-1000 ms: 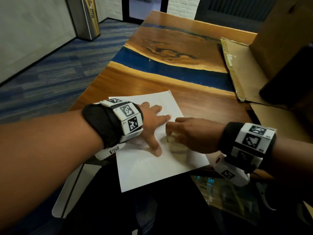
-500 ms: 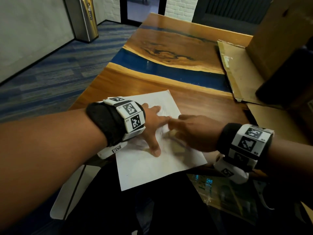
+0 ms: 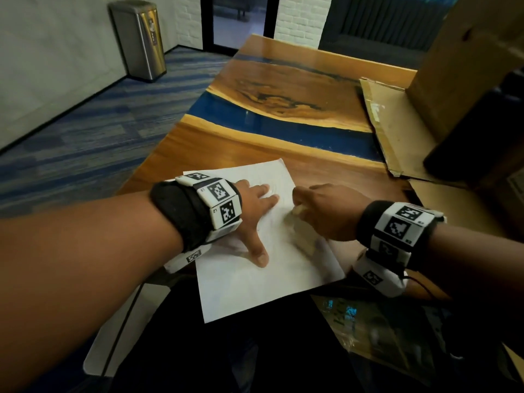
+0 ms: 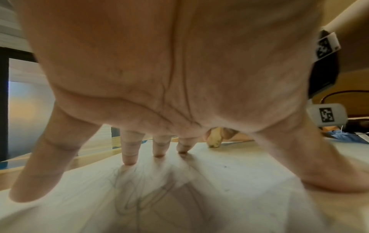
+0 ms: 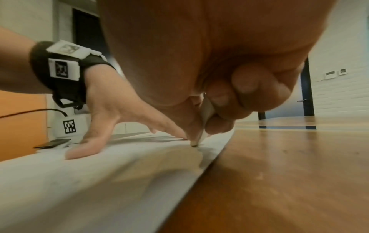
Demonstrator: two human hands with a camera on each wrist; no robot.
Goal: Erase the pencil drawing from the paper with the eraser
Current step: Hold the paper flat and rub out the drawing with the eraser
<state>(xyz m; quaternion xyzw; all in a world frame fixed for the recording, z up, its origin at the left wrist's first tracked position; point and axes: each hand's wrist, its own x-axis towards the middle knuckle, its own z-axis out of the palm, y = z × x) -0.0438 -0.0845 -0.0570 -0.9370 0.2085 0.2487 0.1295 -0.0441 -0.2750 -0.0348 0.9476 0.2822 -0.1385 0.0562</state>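
A white sheet of paper (image 3: 263, 282) lies on the wooden table (image 3: 326, 171) near its front edge. My left hand (image 3: 256, 214) presses flat on the paper with its fingers spread. Faint pencil lines (image 4: 139, 205) show under that palm in the left wrist view. My right hand (image 3: 320, 209) pinches a pale eraser (image 5: 203, 126) and holds its tip down on the paper near the right edge, close to the left fingertips (image 5: 179, 134). The eraser (image 4: 214, 139) also peeks out beyond the left palm.
Flattened cardboard (image 3: 397, 129) and a big box (image 3: 467, 66) take up the table's right side. A crinkled plastic bag (image 3: 368, 330) lies below my right wrist. A steel bin (image 3: 139, 38) stands on the carpet at the far left. A dark flat phone-like object (image 5: 52, 143) lies past the left hand.
My right hand has slid with the eraser up and away across the paper, toward the left fingertips. The left hand stays pressed in place.
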